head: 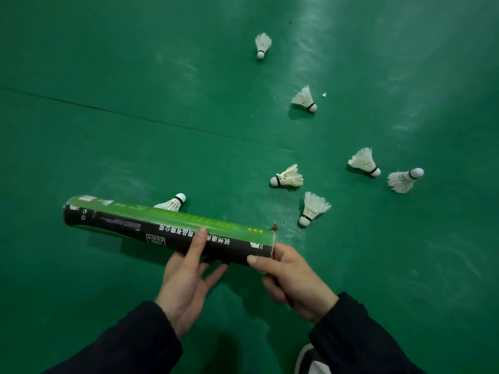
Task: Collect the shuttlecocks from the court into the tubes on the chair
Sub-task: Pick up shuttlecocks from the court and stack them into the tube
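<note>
Both hands hold a green-and-black shuttlecock tube level above the green court floor, its length running from upper left to lower right. The left hand supports it from below near the middle, palm turned up, thumb lying up across the tube's black side and the other fingers reaching underneath, only loosely curled. The right hand takes the tube's right end, thumb pressed on the black side next to the torn rim, the remaining fingers curled below and partly hidden. Both forearms wear dark sleeves and come in from the bottom edge of the view.

Seven white shuttlecocks lie on the floor. One shuttlecock sits just behind the tube, partly covered by it. A loose cluster of four lies beyond the tube's right end: nearest shuttlecock, one with bent feathers, and two further right and. Two more lie well apart further up the floor, with a small white scrap near the closer of these. A thin dark seam crosses the floor on the left. A shoe tip shows at the bottom edge.
</note>
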`<action>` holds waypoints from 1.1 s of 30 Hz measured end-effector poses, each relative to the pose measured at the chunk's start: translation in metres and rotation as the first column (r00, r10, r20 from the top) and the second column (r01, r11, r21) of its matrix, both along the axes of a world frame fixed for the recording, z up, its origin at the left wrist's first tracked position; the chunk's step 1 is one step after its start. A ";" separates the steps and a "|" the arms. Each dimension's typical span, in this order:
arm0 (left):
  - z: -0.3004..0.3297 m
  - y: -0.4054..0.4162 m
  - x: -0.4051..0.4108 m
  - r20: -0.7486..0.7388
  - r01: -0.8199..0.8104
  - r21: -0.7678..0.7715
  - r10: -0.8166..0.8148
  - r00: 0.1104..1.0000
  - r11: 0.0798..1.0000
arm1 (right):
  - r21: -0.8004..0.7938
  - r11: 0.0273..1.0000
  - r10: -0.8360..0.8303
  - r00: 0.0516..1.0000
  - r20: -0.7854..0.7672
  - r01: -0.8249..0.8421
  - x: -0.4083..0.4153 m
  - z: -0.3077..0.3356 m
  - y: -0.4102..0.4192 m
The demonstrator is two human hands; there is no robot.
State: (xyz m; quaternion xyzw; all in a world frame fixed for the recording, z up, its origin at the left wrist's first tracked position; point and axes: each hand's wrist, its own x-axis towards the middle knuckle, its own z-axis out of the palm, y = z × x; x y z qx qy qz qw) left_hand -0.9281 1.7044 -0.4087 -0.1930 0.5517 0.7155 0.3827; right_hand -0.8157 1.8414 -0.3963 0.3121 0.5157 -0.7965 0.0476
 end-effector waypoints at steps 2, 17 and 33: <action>-0.003 -0.003 0.002 0.015 -0.013 -0.014 0.014 1.000 1.000 | -0.101 0.988 0.116 0.993 0.020 -0.113 0.001 0.003 0.004; -0.001 -0.010 -0.013 0.030 -0.132 0.006 0.131 0.991 0.991 | 0.533 0.771 -0.402 0.915 -0.016 0.348 0.024 -0.032 0.096; 0.011 0.003 -0.001 -0.014 -0.048 0.055 0.049 0.999 0.997 | 0.364 0.931 0.038 0.991 -0.131 0.013 0.005 0.008 0.004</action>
